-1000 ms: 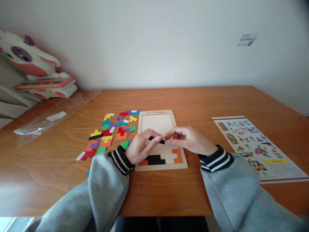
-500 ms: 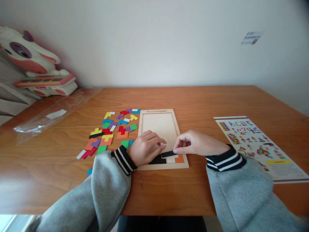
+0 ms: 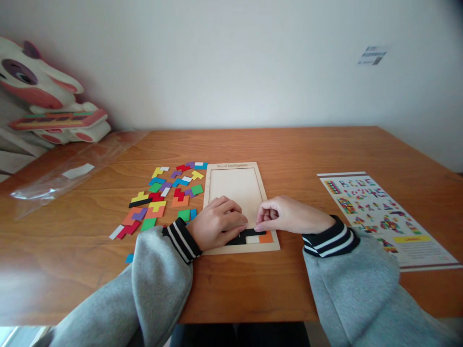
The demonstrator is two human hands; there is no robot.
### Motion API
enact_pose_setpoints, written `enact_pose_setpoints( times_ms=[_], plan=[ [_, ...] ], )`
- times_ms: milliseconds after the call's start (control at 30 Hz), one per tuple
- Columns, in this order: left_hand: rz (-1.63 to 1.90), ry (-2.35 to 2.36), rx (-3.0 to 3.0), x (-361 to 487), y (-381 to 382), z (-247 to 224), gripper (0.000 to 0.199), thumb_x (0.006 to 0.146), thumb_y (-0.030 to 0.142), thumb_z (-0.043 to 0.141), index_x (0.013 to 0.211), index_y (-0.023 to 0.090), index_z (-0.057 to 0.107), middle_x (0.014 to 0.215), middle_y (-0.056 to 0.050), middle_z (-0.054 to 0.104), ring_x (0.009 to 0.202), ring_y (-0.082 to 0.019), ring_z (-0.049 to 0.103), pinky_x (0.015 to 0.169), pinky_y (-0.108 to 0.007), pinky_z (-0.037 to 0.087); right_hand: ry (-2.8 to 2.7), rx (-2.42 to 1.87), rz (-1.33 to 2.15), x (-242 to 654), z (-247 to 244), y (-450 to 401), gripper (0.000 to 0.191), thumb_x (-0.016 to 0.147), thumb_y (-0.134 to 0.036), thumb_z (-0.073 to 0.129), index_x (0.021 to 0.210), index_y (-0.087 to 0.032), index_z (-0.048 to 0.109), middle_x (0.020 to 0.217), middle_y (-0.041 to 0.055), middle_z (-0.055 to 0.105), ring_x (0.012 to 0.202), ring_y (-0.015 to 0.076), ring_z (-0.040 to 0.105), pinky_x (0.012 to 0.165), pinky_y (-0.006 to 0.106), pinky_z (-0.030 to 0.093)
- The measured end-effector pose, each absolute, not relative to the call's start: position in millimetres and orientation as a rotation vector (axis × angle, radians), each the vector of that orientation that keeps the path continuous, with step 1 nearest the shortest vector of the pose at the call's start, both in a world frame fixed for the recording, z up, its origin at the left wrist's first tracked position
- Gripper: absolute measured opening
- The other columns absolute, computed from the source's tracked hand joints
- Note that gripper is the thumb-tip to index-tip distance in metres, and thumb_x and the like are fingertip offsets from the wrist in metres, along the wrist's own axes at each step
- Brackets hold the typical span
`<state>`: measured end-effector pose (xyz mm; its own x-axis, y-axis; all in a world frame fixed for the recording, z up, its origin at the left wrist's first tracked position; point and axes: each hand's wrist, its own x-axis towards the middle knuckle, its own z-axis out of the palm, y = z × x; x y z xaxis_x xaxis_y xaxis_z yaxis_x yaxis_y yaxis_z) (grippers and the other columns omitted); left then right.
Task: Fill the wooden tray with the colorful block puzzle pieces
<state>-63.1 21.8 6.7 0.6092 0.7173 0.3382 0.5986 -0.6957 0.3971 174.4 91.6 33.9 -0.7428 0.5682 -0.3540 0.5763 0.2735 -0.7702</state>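
The shallow wooden puzzle tray (image 3: 238, 193) lies in front of me. A straight black puzzle piece (image 3: 255, 232) lies crosswise near its bottom, above other pieces. My right hand (image 3: 284, 214) is closed in a pinch at this piece's upper edge. My left hand (image 3: 220, 222) has thumb and fingertips drawn together at the piece's left end and covers the tray's lower left. An orange piece (image 3: 266, 237) fills the lower right corner, with a white piece (image 3: 252, 239) beside it. Another black piece (image 3: 237, 240) shows partly under my left hand.
Several loose coloured pieces, including a green one (image 3: 148, 224), are spread left of the tray. A printed pattern sheet (image 3: 408, 253) lies at right. A clear plastic bag (image 3: 47, 188) and a cow-shaped toy keyboard (image 3: 60, 120) are at far left.
The black strip has gone from slightly tilted to lying level along the row below. My left fingertips have closed in at its left end, and my right fingers have shifted slightly left.
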Motion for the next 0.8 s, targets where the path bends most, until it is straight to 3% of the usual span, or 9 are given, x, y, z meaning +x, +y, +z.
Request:
enact_pose_setpoints(
  times_ms=[200,533,800],
  plan=[
    [0.715,1.072,2.600,-62.9,21.3,7.2,0.018,0.096,0.025,0.055,0.103,0.021,0.071,0.102,-0.008,0.066,0.095,-0.021,0.059,0.087,-0.036,0.048,2.583,1.109,-1.428,175.7,28.1,92.6,0.047,0.073,-0.063,0.075,0.087,-0.018,0.069,0.064,-0.0052,0.049,0.058,0.0109,0.045,0.055,0.025,0.032],
    [0.690,1.057,2.582,-62.6,21.6,7.5,0.017,0.096,0.028,0.057,0.102,0.022,0.072,0.103,-0.008,0.067,0.096,-0.021,0.061,0.088,-0.035,0.048,2.725,1.123,-1.248,174.1,29.4,92.0,0.052,0.072,-0.067,0.075,0.088,-0.018,0.066,0.072,-0.0012,0.054,0.064,0.0136,0.047,0.058,0.026,0.033],
    [0.774,1.074,2.588,-60.7,19.8,7.2,0.017,0.095,0.027,0.057,0.102,0.019,0.071,0.100,-0.008,0.068,0.093,-0.020,0.061,0.086,-0.034,0.049,2.663,1.286,-1.271,170.1,26.3,90.7,0.058,0.082,-0.076,0.057,0.078,-0.018,0.064,0.064,-0.0020,0.053,0.058,0.0122,0.043,0.054,0.027,0.029]
  ],
)
